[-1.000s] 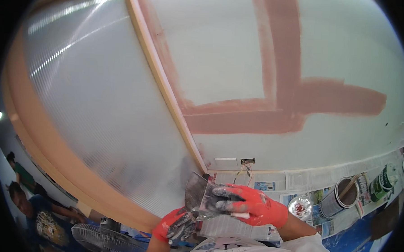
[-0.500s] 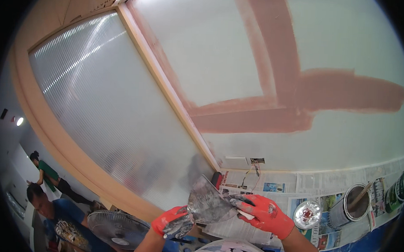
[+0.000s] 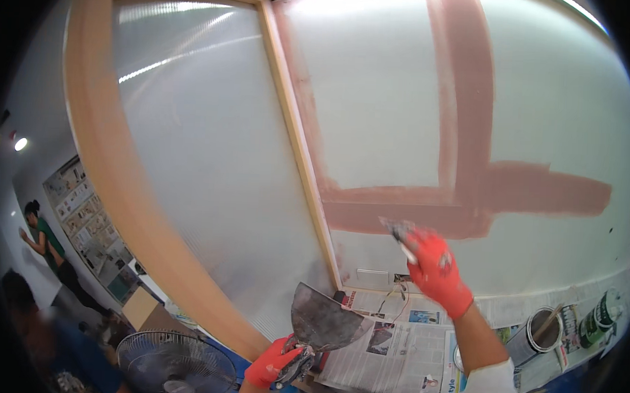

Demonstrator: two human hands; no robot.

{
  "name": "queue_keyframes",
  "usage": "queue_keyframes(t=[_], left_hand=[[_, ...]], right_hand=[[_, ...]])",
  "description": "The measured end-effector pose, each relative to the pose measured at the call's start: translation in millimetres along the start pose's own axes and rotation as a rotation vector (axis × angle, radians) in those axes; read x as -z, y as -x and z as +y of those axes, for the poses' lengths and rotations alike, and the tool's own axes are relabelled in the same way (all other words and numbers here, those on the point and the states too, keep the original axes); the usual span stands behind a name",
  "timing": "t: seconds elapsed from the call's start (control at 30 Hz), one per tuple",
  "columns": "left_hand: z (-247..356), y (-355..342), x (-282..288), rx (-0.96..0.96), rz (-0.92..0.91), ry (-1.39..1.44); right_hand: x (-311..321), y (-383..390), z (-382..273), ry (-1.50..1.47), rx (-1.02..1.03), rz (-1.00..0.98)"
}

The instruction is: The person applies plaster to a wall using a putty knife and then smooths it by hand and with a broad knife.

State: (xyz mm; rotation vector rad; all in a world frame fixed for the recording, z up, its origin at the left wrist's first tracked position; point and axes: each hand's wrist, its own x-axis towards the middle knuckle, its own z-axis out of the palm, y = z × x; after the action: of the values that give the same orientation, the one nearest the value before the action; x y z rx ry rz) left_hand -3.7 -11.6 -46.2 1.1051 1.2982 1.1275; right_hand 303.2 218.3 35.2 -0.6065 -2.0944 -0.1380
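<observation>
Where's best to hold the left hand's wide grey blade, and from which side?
Probably the narrow lower end, coming from below, where the left hand grips the wide grey blade: above that hand it fans out toward the picture's upper right, its broad edge pointing away.

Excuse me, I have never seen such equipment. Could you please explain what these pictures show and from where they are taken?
There is no machine here: a person works with two gloved hands. The view comes from a wide fisheye camera on the person's head, so straight edges look bent. The left hand grips a broad, dark-bladed scraper. The right hand holds a small blade up in front of the pale wall with pinkish-brown bands; whether it touches is unclear. Below, newspaper sheets carry an open can with a stick in it, and a green-and-white can.
</observation>
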Motion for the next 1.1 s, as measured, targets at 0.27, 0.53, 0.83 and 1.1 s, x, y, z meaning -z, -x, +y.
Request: queue_keyframes(t=[0.27, 0.53, 0.83, 1.1], left_hand=[[-17, -1, 11, -0.223, 0.096, -0.426], [-9, 15, 21, -0.108, 0.104, -0.474], [-30, 25, 7, -0.521, 0.232, -1.183], [-91, 2, 21, -0.741, 0.276, -1.296]], right_hand=[[52, -351, -19, 0.545, 0.441, 0.499], [51, -498, -72, 0.738, -0.107, 0.042], [-35, -404, 15, 0.931, 0.385, -0.046], [-99, -240, 16, 0.903, 0.375, -0.466]])
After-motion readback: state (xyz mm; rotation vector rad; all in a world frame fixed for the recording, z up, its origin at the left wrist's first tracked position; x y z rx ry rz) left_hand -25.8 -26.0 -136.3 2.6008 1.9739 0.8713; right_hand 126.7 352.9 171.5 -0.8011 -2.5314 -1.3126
